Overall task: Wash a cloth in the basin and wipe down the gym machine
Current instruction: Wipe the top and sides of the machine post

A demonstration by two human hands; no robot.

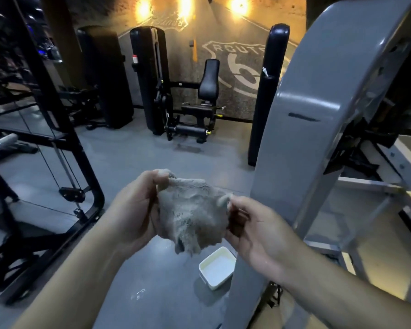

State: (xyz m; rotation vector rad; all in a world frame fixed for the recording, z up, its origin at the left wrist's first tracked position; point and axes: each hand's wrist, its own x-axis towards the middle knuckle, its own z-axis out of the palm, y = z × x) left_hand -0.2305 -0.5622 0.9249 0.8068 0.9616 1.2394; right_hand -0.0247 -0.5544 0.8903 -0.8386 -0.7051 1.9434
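A: Quick, where's the cloth (191,211) rn?

B: I see it up in the air, held between both hands. My left hand (134,210) pinches the top left corner w/ thumb and fingers. My right hand (254,231) pinches the top right edge, fingers curled on it. So both hands are clamped on the cloth, none free.

A: Which way does it lie?

B: It's stretched side to side between the two grips, and the rest hangs down in a lumpy flap (looks damp, but I can't be sure).

A: And the basin (217,269)?

B: White tub on the floor, below the cloth and a bit to the right. The cloth is not touching it, well above.

A: The machine?

B: The big grey machine frame (318,115) stands on my right, just past the right hand. So the right hand is nearer to it than the left.

A: Next move, I guess?

B: I think the wash part is done, so the cloth goes right, flat onto that grey frame. Right hand should lead, imo.
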